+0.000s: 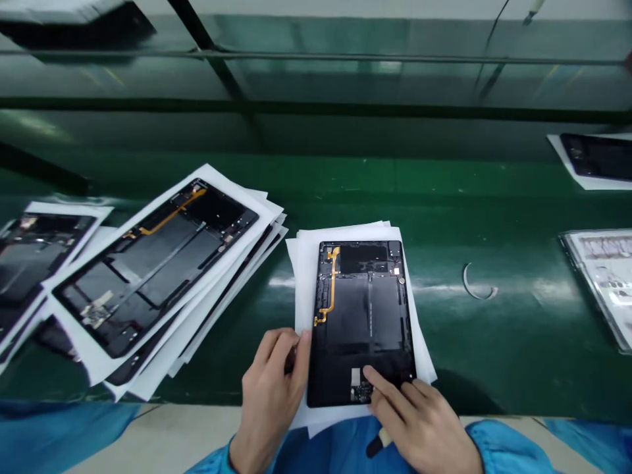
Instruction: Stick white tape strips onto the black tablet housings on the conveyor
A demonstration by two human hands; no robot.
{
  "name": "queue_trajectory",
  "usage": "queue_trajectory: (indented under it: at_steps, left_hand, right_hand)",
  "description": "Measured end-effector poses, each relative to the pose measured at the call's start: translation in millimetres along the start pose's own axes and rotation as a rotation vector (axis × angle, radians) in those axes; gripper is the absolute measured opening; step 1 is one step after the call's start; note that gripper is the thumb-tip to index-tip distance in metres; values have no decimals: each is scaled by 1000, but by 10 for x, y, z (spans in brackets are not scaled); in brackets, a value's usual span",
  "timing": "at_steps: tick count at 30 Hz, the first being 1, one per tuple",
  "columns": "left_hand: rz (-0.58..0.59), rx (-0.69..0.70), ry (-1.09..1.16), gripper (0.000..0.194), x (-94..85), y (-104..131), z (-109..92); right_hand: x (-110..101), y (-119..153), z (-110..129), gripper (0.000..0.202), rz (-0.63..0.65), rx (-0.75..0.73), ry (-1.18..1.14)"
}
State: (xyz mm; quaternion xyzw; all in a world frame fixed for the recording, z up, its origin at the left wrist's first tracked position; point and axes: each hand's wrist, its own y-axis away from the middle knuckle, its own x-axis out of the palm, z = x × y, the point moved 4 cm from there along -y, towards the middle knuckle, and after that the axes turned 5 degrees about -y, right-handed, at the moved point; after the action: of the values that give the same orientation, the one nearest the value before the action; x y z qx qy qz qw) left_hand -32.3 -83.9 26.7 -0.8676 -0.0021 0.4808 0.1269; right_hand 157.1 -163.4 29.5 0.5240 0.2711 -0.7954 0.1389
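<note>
"Where is the uncovered tablet (345, 329) lying?"

"It is resting on white sheets (421, 350) on the green desk (508, 224), its lower end sitting between the left hand (274, 385) and the right hand (422, 421)."

"What is the left hand doing?"

"It is flanking the tablet's lower left edge, the thumb reaching the rim and the fingers curling in. A dark thing (290, 361) is showing between them, but one cannot tell whether they are pinching it."

"And the right hand?"

"That one is overlapping the lower right corner. Its index finger is stretching out to a spot just beside a pale patch (355, 376), near a small circuit board (363, 394), while the other fingers are bending inward. A black-ended tool (376, 446) is poking out beneath the hand; whether the fingers are gripping it, one cannot tell."

"What else is lying around?"

"An orange ribbon cable (333, 286) is running down the tablet's left side. Another tablet (158, 276) is topping a slanting stack (224, 296) to the left, and a curled strip (476, 295) is lying to the right, between the tablet and a clear tray (607, 283)."
</note>
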Motion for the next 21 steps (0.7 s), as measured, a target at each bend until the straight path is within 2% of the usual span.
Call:
queue_trajectory:
  at_steps: [3,7,10,12,15,18,21]
  left_hand:
    - [41,-103,18,17,-28,51,-16]
    - [151,-289,228,20,31,98,-64]
    - [138,-275,316,20,-20,-153,-129]
    - [109,-190,297,19,-100,-547,-156]
    - [-16,-29,256,25,-162,-1406,-129]
    - [-52,-18,283,29,25,-2315,38]
    - [-101,-84,247,37,281,-2985,242]
  right_hand:
    - [-27,32,-130,28,-125,59,-145]
    - [-16,105,-435,19,-318,262,-230]
    - [2,138,-597,23,-423,288,-266]
    - [-6,152,-687,23,-480,326,-292]
    - [-5,147,-774,21,-506,366,-303]
    - [28,121,-807,21,-527,354,-313]
    - [85,106,-837,22,-544,376,-321]
